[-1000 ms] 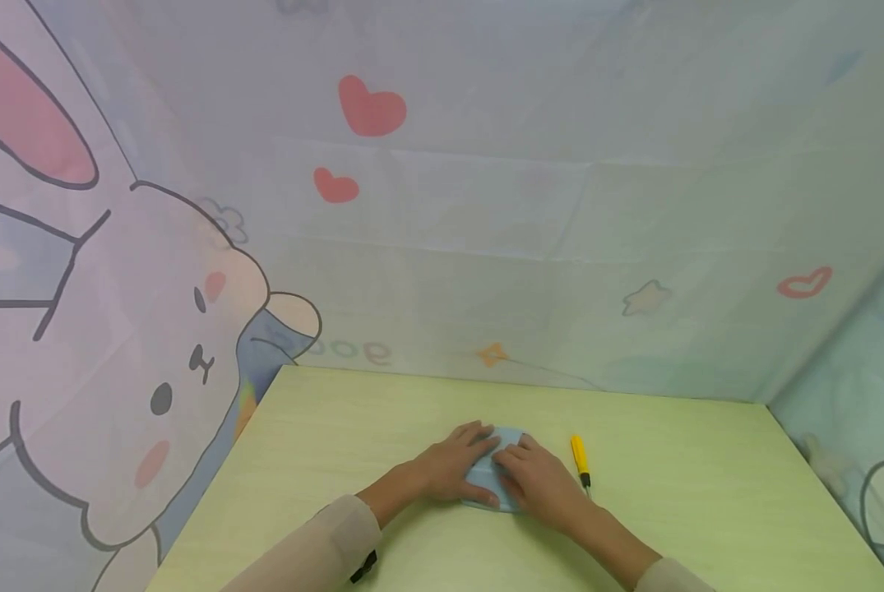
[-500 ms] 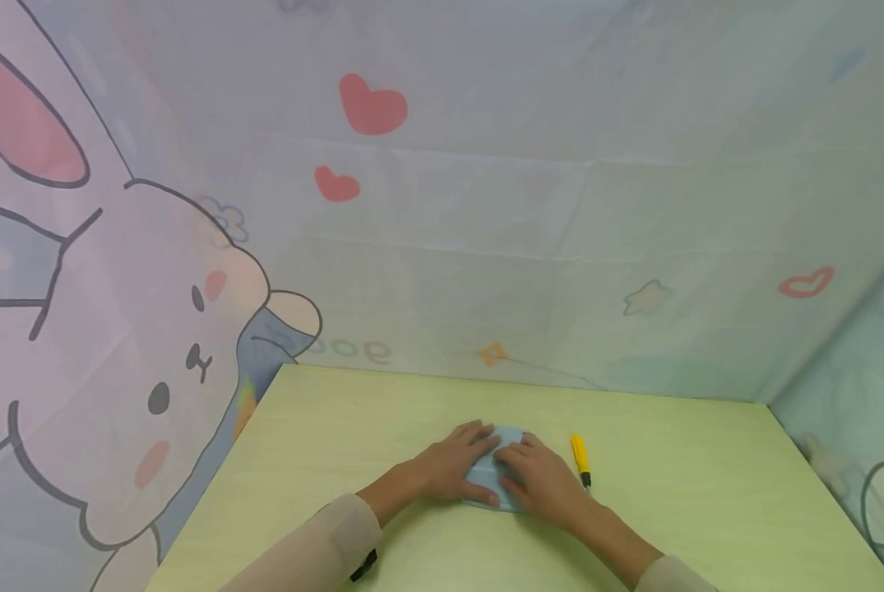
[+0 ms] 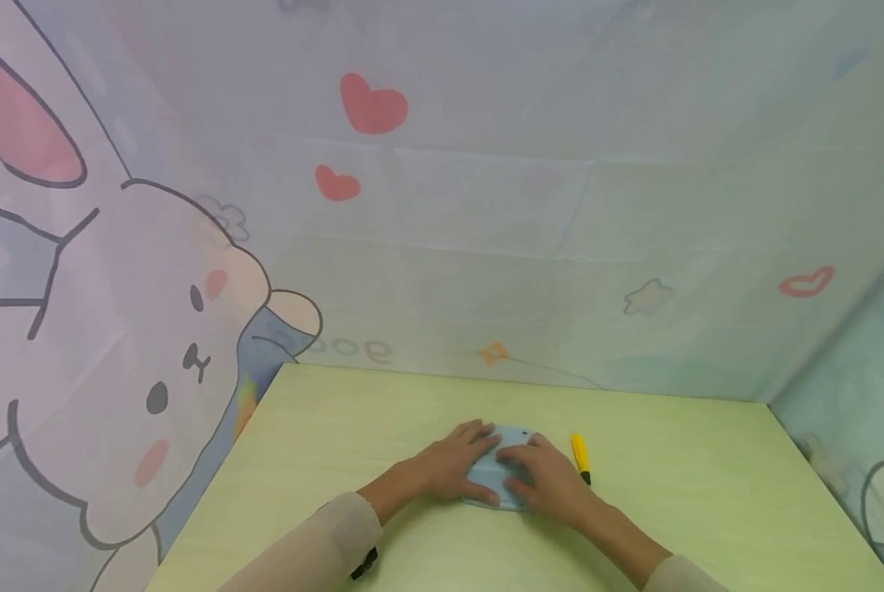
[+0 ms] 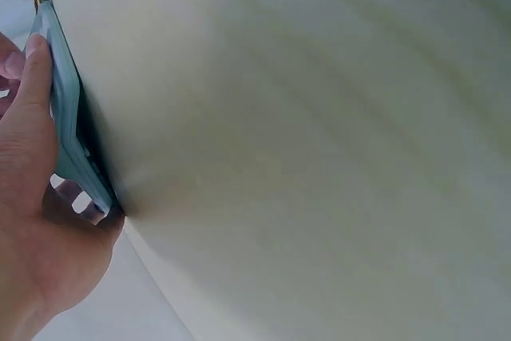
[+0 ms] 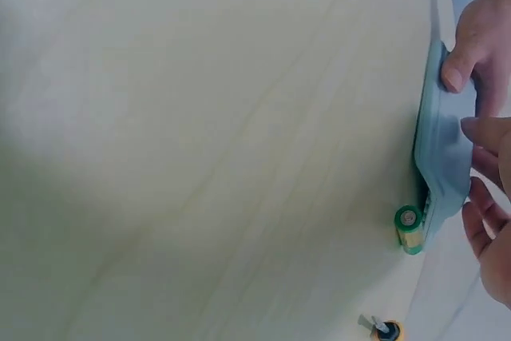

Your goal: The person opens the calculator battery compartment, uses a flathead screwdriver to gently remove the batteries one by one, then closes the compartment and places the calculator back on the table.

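Note:
A flat light-blue plastic device [image 3: 495,470] with slanted edges lies on the table; its exact kind does not show. My left hand [image 3: 452,462] holds its left part, thumb along the near side and fingers spread toward the far edge. My right hand [image 3: 553,481] is over its right part with loosely bent fingers. In the right wrist view, its thumb [image 5: 473,130] is at the device's face. A green-and-gold battery [image 5: 409,230] lies against the device's right end, hidden behind my right hand in the head view. A small dark spot shows near the device's far right corner.
A screwdriver [image 3: 580,459] with a yellow handle lies right of my right hand, its shaft hidden in the head view. A black object [image 3: 364,564] shows beside my left sleeve. Behind the light table [image 3: 678,469] hangs a printed cloth [image 3: 486,312].
My right hand has slid slightly right, uncovering more of the device and the dark spot near its corner, and covering the screwdriver's shaft. My left hand stays in place.

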`<action>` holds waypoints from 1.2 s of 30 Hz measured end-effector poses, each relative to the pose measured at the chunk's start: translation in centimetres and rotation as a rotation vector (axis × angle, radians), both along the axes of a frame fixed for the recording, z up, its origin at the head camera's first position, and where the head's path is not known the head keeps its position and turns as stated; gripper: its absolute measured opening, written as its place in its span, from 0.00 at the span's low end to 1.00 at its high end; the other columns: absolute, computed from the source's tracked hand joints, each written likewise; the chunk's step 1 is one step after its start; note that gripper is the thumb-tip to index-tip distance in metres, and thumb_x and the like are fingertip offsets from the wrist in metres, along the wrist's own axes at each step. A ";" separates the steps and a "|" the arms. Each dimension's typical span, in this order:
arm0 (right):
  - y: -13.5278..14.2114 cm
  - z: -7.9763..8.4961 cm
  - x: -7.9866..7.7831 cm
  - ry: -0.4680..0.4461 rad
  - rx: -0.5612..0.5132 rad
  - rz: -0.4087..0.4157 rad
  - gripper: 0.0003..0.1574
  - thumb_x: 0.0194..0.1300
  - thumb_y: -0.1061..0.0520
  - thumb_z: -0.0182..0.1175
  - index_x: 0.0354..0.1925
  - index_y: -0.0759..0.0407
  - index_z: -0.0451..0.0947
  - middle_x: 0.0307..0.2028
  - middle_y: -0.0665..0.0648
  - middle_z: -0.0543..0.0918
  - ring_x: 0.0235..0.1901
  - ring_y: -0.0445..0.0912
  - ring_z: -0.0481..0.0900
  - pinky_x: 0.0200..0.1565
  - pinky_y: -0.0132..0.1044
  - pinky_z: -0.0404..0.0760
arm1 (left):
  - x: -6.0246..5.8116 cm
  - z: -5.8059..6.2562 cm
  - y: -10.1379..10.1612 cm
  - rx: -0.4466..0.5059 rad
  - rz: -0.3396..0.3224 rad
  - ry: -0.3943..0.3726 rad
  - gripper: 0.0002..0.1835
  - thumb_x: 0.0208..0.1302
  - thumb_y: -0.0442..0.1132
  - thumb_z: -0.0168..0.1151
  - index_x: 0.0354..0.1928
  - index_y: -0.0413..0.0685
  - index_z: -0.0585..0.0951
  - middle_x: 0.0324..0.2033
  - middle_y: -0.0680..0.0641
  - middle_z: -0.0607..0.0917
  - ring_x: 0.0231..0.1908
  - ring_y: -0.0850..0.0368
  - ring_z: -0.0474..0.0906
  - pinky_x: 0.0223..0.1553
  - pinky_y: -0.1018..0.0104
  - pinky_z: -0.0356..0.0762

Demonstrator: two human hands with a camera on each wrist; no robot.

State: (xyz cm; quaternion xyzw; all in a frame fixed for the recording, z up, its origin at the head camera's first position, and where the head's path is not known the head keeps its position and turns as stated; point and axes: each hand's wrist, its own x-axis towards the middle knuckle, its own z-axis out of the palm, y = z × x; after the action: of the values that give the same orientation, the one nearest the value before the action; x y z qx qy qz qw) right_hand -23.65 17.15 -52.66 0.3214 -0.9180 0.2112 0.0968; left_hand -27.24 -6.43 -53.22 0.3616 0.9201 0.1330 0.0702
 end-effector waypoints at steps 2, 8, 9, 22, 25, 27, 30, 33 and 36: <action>-0.1 0.0 0.1 -0.035 -0.025 -0.009 0.22 0.62 0.48 0.69 0.55 0.46 0.82 0.45 0.43 0.82 0.38 0.37 0.68 0.41 0.34 0.75 | 0.0 -0.1 -0.1 -0.003 -0.004 0.003 0.55 0.55 0.78 0.55 0.78 0.58 0.54 0.77 0.50 0.50 0.76 0.49 0.44 0.66 0.45 0.65; 0.2 1.1 0.3 -0.157 -0.112 -0.005 0.22 0.63 0.51 0.69 0.55 0.51 0.81 0.45 0.47 0.83 0.39 0.41 0.75 0.39 0.34 0.77 | -0.1 0.0 -0.2 -0.001 -0.010 0.018 0.56 0.53 0.78 0.56 0.78 0.58 0.55 0.77 0.49 0.51 0.76 0.48 0.45 0.65 0.47 0.67; 0.3 1.4 0.4 -0.179 -0.130 -0.006 0.23 0.63 0.51 0.69 0.56 0.52 0.81 0.46 0.48 0.83 0.41 0.42 0.77 0.41 0.35 0.78 | -0.1 0.1 -0.2 0.002 -0.010 0.021 0.56 0.53 0.78 0.56 0.78 0.58 0.56 0.77 0.49 0.52 0.76 0.48 0.46 0.65 0.47 0.67; 1.8 2.9 0.8 -0.374 -0.299 -0.069 0.29 0.64 0.52 0.68 0.59 0.62 0.75 0.55 0.59 0.81 0.50 0.53 0.81 0.46 0.42 0.83 | -0.3 0.6 -0.6 0.073 0.069 0.028 0.51 0.58 0.76 0.55 0.76 0.51 0.61 0.76 0.48 0.58 0.74 0.49 0.52 0.67 0.51 0.64; 1.9 3.0 0.9 -0.386 -0.317 -0.093 0.28 0.64 0.54 0.68 0.59 0.64 0.75 0.54 0.61 0.81 0.50 0.56 0.82 0.45 0.42 0.84 | -0.2 0.8 -0.7 0.075 0.139 0.051 0.52 0.58 0.76 0.54 0.75 0.48 0.62 0.74 0.48 0.60 0.72 0.49 0.57 0.64 0.53 0.69; 1.9 3.0 0.9 -0.395 -0.329 -0.113 0.28 0.64 0.55 0.69 0.58 0.64 0.75 0.53 0.62 0.81 0.48 0.56 0.83 0.44 0.42 0.84 | 0.1 1.1 -0.8 0.073 0.186 0.052 0.52 0.59 0.76 0.53 0.74 0.46 0.63 0.73 0.47 0.62 0.71 0.50 0.60 0.62 0.54 0.71; 2.0 2.9 1.0 -0.410 -0.341 -0.145 0.27 0.63 0.54 0.69 0.56 0.64 0.76 0.52 0.62 0.82 0.46 0.55 0.83 0.44 0.41 0.84 | 0.5 1.7 -0.8 0.080 0.237 0.049 0.51 0.60 0.75 0.54 0.72 0.42 0.65 0.69 0.45 0.67 0.67 0.49 0.65 0.57 0.54 0.75; 2.1 2.7 1.0 -0.420 -0.347 -0.172 0.25 0.63 0.53 0.69 0.55 0.63 0.77 0.51 0.60 0.82 0.46 0.52 0.83 0.44 0.38 0.84 | 0.9 2.2 -0.8 0.094 0.273 0.035 0.49 0.61 0.73 0.55 0.69 0.39 0.69 0.64 0.42 0.72 0.60 0.49 0.71 0.52 0.56 0.78; 2.2 2.7 1.1 -0.435 -0.357 -0.198 0.24 0.63 0.52 0.69 0.53 0.62 0.78 0.49 0.60 0.83 0.44 0.48 0.83 0.43 0.37 0.83 | 1.2 2.5 -0.7 0.138 0.301 0.007 0.47 0.62 0.69 0.59 0.65 0.33 0.72 0.57 0.38 0.76 0.53 0.47 0.76 0.50 0.56 0.79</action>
State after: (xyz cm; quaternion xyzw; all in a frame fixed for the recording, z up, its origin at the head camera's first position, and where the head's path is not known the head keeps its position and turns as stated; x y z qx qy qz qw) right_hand -22.52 19.37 -49.94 0.1554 -0.8925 0.4225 -0.0270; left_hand -26.00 -7.10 -50.69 0.2242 0.9528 0.2038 0.0211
